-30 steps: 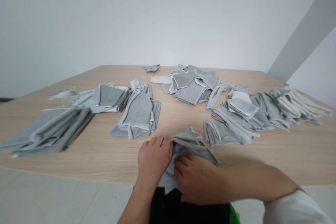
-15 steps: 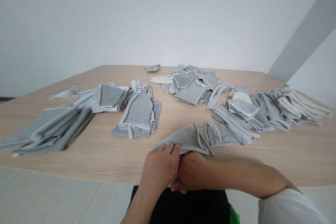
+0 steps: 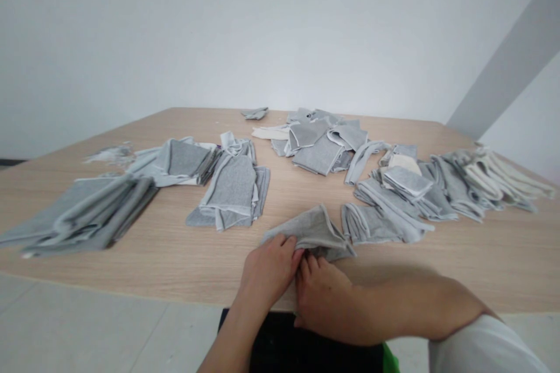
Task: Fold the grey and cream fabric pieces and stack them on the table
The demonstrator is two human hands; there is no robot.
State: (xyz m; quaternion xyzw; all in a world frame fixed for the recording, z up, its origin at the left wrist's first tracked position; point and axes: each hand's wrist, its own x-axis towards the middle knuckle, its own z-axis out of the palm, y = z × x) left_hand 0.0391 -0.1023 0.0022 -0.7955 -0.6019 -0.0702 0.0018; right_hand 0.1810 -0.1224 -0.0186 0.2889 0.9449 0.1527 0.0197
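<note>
Cloth (image 3: 311,226) of dull grey, bunched under two bare hands near the front edge of a wood-grained surface (image 3: 196,262).
It is creased and loosely folded, peaking at its far corner, with thin pale edging and layers parting at the right end. The left hand (image 3: 270,268) has its fingers clamped on the near edge; the right hand (image 3: 326,298) curls its fingers against the near side, whether pinching I cannot tell. Folded grey fabric (image 3: 374,225) lies just beside, to the right.
</note>
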